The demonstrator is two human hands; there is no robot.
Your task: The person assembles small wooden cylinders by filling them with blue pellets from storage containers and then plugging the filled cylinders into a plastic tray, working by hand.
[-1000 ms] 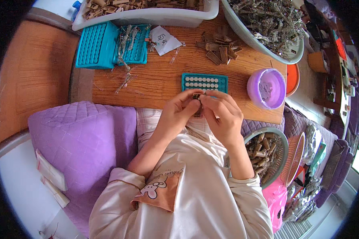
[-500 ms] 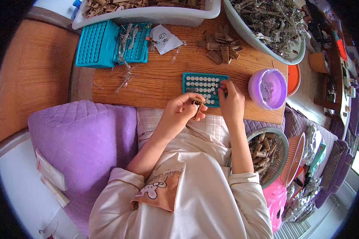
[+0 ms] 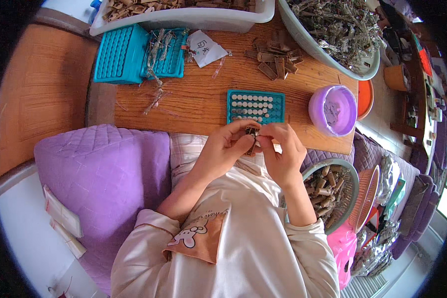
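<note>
My left hand (image 3: 228,148) grips a small brown rectangular plastic case (image 3: 252,131), held upright over my lap at the table's near edge. My right hand (image 3: 282,151) meets it there, thumb and forefinger pinched at the case's right side. A small silvery round piece, probably a button cell, shows between those fingertips, partly hidden. Just beyond both hands lies a teal tray (image 3: 279,105) with rows of button cells (image 3: 251,98); the slots along its right side hold none. My fingers cover the tray's near edge.
A purple bowl (image 3: 351,110) with small grey pieces stands right of the tray. Brown cases (image 3: 278,62) lie piled behind it. Farther back are a white bin (image 3: 223,21), a basin (image 3: 303,44) of wired pieces and stacked teal trays (image 3: 119,54). A basket (image 3: 353,198) of cases sits by my right forearm.
My right hand has moved left and nearer from the tray to the brown case, and its fingertips now touch there. The left hand keeps its hold on the case.
</note>
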